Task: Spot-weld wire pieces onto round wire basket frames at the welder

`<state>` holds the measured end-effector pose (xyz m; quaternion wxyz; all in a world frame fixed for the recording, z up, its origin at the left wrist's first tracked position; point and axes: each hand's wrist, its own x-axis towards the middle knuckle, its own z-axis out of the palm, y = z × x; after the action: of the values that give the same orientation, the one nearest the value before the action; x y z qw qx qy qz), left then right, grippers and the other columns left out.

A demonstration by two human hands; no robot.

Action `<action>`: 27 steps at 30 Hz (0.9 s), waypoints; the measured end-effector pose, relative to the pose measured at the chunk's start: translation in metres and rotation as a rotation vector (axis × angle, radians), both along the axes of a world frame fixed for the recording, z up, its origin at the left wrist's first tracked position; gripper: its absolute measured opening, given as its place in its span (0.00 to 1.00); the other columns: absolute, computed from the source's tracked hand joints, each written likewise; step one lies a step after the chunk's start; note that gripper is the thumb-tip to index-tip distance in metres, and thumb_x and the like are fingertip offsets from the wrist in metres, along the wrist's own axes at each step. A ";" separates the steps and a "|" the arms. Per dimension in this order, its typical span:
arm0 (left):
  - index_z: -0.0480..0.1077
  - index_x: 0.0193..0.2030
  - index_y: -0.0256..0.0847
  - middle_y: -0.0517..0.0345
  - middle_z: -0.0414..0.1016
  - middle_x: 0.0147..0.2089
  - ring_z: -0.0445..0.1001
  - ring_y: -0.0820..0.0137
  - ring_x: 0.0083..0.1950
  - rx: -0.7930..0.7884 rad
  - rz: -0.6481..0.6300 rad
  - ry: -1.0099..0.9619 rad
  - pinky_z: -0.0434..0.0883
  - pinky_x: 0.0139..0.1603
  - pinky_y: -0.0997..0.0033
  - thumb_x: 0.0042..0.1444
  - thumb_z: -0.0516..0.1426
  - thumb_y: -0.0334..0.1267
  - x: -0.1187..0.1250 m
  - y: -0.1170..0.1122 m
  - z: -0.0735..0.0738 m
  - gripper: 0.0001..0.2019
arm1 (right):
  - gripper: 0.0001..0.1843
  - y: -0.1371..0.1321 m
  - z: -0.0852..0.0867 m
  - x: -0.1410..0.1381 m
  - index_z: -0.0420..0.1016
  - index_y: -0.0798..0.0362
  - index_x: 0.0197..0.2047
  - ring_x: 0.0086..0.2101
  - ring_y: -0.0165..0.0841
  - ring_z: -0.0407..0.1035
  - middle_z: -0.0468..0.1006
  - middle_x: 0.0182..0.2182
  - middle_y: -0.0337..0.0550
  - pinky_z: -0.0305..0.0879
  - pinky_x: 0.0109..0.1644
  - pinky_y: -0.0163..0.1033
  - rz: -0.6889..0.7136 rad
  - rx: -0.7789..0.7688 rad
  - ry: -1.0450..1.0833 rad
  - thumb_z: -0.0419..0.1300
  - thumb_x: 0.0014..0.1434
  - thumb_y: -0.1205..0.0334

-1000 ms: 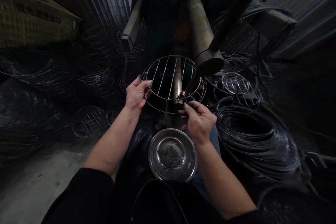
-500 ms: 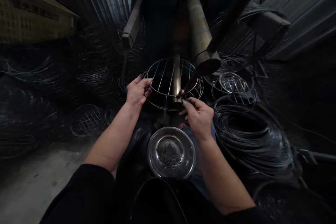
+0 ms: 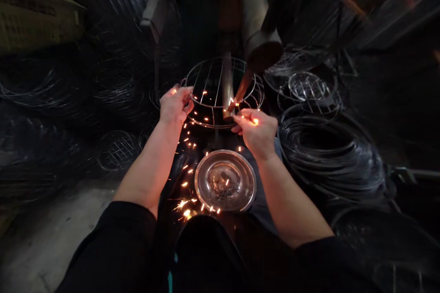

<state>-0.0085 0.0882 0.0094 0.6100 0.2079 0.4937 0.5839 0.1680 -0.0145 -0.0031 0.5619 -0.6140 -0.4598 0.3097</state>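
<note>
In the head view a round wire rack (image 3: 215, 88) with parallel bars sits at the lower electrode (image 3: 227, 87) of a spot welder. My left hand (image 3: 174, 104) is closed on the rack's left rim, thumb on top. At the near right rim my right hand (image 3: 257, 129) pinches, close to the upper electrode tip (image 3: 243, 86); what lies between those fingertips is too small and glaring to tell. Sparks spray from the contact point and fall past both hands. Below them a metal bowl (image 3: 202, 187) holds short wire pieces.
Coils of wire (image 3: 343, 165) lie at the right, with more wire racks (image 3: 311, 87) behind. Stacked wire rings (image 3: 37, 87) and a grid rack (image 3: 118, 150) fill the left. A thick welder arm (image 3: 256, 9) juts out above the rack. A yellowish box (image 3: 37, 18) stands at upper left.
Bright sparks have burst out at the electrode tips and light up my hands and the bowl. The view has tilted a little; both hands keep their holds.
</note>
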 end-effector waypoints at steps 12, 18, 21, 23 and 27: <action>0.67 0.44 0.45 0.65 0.69 0.27 0.75 0.71 0.30 0.045 0.011 0.087 0.66 0.27 0.75 0.40 0.69 0.41 -0.004 -0.016 -0.012 0.24 | 0.12 -0.108 -0.054 -0.019 0.79 0.52 0.41 0.43 0.38 0.72 0.78 0.42 0.47 0.67 0.47 0.39 0.751 -0.475 -0.913 0.57 0.55 0.66; 0.66 0.49 0.47 0.66 0.70 0.26 0.73 0.72 0.28 0.001 0.018 0.104 0.63 0.26 0.76 0.41 0.68 0.34 -0.006 -0.034 -0.002 0.27 | 0.12 -0.121 -0.079 -0.034 0.80 0.60 0.38 0.45 0.49 0.71 0.77 0.44 0.62 0.67 0.47 0.47 0.785 -0.739 -0.960 0.57 0.51 0.71; 0.65 0.51 0.48 0.66 0.70 0.26 0.73 0.72 0.28 -0.004 0.013 0.105 0.63 0.25 0.76 0.41 0.68 0.33 -0.007 -0.037 0.000 0.29 | 0.09 -0.109 -0.071 -0.015 0.79 0.55 0.34 0.40 0.41 0.74 0.80 0.36 0.50 0.68 0.42 0.40 0.775 -0.760 -0.812 0.59 0.50 0.71; 0.65 0.51 0.49 0.66 0.70 0.26 0.72 0.73 0.27 -0.003 0.007 0.098 0.63 0.25 0.77 0.41 0.67 0.32 -0.008 -0.038 0.000 0.29 | 0.08 -0.103 -0.063 -0.001 0.78 0.53 0.35 0.33 0.34 0.73 0.79 0.29 0.41 0.68 0.35 0.34 0.759 -0.741 -0.702 0.59 0.52 0.67; 0.65 0.52 0.50 0.66 0.70 0.26 0.71 0.75 0.25 -0.018 -0.009 0.078 0.64 0.24 0.77 0.41 0.66 0.31 -0.009 -0.038 0.002 0.30 | 0.06 -0.104 -0.051 0.016 0.74 0.56 0.30 0.16 0.25 0.62 0.69 0.17 0.31 0.58 0.19 0.29 0.661 -0.775 -0.065 0.60 0.48 0.63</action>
<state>-0.0176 0.0503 0.0111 0.5946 0.2271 0.5215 0.5683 0.1838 -0.1181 -0.0538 0.1502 -0.6084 -0.4979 0.5994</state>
